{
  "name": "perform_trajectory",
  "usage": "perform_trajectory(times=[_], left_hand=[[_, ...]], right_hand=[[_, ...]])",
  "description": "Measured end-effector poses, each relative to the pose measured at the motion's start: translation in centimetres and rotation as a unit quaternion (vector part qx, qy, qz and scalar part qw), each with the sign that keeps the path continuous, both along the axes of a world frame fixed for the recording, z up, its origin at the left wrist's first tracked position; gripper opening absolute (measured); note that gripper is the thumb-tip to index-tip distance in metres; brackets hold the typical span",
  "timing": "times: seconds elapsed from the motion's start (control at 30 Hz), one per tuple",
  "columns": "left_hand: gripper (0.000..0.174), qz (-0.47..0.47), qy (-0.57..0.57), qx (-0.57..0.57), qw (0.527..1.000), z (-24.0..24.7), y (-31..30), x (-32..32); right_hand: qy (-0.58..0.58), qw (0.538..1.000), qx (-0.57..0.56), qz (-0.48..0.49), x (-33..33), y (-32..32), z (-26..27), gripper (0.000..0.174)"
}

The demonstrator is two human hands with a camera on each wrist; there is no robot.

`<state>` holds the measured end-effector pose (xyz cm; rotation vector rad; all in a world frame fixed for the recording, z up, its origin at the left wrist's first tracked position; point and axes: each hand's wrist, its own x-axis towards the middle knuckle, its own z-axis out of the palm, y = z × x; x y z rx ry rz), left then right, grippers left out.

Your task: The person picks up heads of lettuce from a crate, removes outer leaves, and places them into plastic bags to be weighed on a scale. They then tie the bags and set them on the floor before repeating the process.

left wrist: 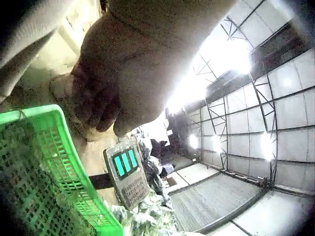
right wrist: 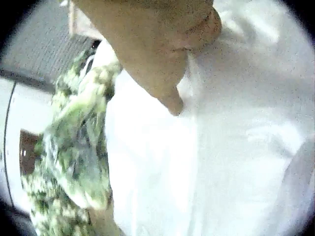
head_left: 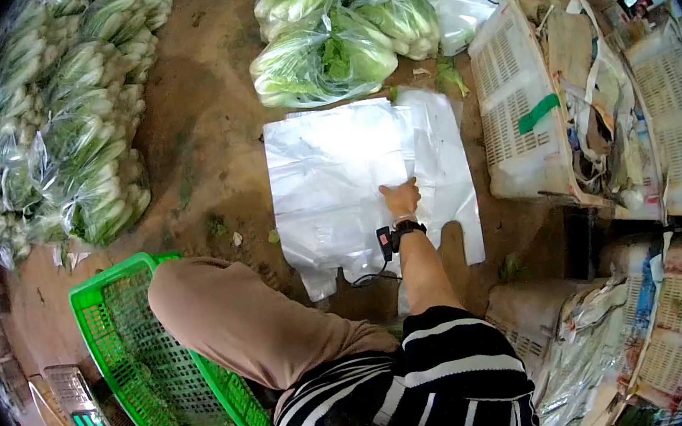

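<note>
My right hand pinches the right edge of a flat stack of whitish plastic bags on the floor, its fingers curled at that edge. More plastic bags lie beneath and to the right, their handle ends toward me. In the right wrist view the right hand has one finger pointing down along the bag edge. My left hand shows only in the left wrist view, fingers loosely curled and dim, near a green plastic basket and a scale display. Nothing shows in its grasp.
Bagged leafy greens stand just beyond the bags. A large pile of bagged greens lies at left. White crates with sacks are on the right. The green basket stands beside my bent leg.
</note>
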<state>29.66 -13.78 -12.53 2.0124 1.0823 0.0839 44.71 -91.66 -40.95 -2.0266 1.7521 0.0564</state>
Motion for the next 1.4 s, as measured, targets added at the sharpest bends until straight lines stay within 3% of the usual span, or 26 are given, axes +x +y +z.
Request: perform_trajectory(times=[0.07,0.13,0.17,0.23,0.33,0.43,0.57,0.63,0.7,0.77,0.8,0.87,0.93,1.0,1.03,1.1,1.17,1.2,1.3,1.33,1.4], left_hand=[[0.029,-0.009,-0.007,0.000,1.000,0.3,0.2,-0.1],[0.030,-0.018,-0.011,-0.005,1.000,0.2,0.5,-0.4],[0.030,-0.018,-0.018,-0.006,1.000,0.1,0.8,-0.8],[0.030,-0.020,-0.024,-0.009,0.999,-0.2,1.3,-1.5],[0.030,-0.024,-0.031,-0.012,0.999,-0.7,2.5,-3.0],[0.030,-0.032,-0.041,-0.005,0.999,0.3,4.3,-4.9],[0.030,-0.023,-0.048,-0.012,0.998,0.0,5.8,-7.7],[0.030,-0.024,-0.039,-0.020,0.999,-0.3,6.0,-8.5],[0.030,-0.025,-0.031,-0.026,0.999,-0.3,6.1,-9.1],[0.030,-0.024,-0.029,-0.035,0.999,-0.3,6.3,-9.6],[0.030,-0.022,-0.030,-0.038,0.999,-0.4,6.2,-9.6],[0.030,-0.017,-0.025,-0.052,0.998,-0.6,6.4,-10.2],[0.030,-0.010,-0.017,-0.066,0.998,-0.8,6.6,-10.7],[0.030,0.000,-0.010,-0.096,0.995,-1.2,7.5,-11.7],[0.030,0.003,-0.005,-0.128,0.992,-1.4,8.2,-12.2],[0.030,0.021,0.008,-0.221,0.975,-1.0,10.5,-13.9],[0.025,-0.061,-0.020,-0.096,0.993,-2.0,11.0,-15.4],[0.022,0.005,-0.011,-0.008,1.000,-2.3,9.8,-15.4],[0.019,0.061,-0.002,-0.051,0.997,-1.7,8.4,-15.5],[0.026,0.077,0.020,-0.011,0.997,-2.7,9.5,-17.0],[0.023,0.083,0.026,-0.014,0.996,-1.9,9.2,-16.7]], right_hand=[[-0.031,0.999,-0.006,0.009,-0.1,0.1,-1.3,0.096],[-0.059,0.986,0.151,0.032,-0.3,-1.8,-1.8,0.075],[-0.064,0.986,0.147,0.036,-0.5,-1.9,-0.9,0.075],[-0.079,0.992,0.071,0.070,-1.1,-1.9,0.8,0.059],[-0.022,0.972,0.084,0.217,-1.4,-2.5,-4.1,0.056],[0.041,0.965,0.106,0.235,-6.9,-3.0,-3.7,0.059],[0.085,0.977,0.121,0.155,-17.5,-5.2,-1.1,0.063],[0.107,0.979,0.119,0.127,-19.2,-5.4,0.1,0.064],[0.104,0.992,0.049,-0.055,-18.2,-3.3,0.6,0.078],[0.190,0.977,-0.054,0.078,-12.8,0.0,5.4,0.088],[0.218,0.937,-0.124,0.243,-10.6,0.3,3.3,0.080],[0.027,0.887,-0.184,0.422,-4.0,3.5,3.8,0.067],[-0.008,0.833,-0.129,0.538,3.0,7.1,6.6,0.056],[0.085,0.790,-0.108,0.597,8.5,8.1,5.6,0.053],[0.167,0.774,-0.103,0.601,10.3,7.8,4.4,0.059],[0.245,0.815,-0.071,0.519,11.5,6.7,4.5,0.068],[0.276,0.818,-0.046,0.503,10.5,4.5,4.3,0.082],[0.266,0.825,-0.052,0.496,10.1,3.3,3.9,0.081],[0.266,0.855,-0.035,0.444,6.3,1.7,3.3,0.082],[0.272,0.872,-0.025,0.406,4.8,1.4,3.3,0.083],[0.265,0.886,0.027,0.379,1.2,0.4,3.5,0.085]])
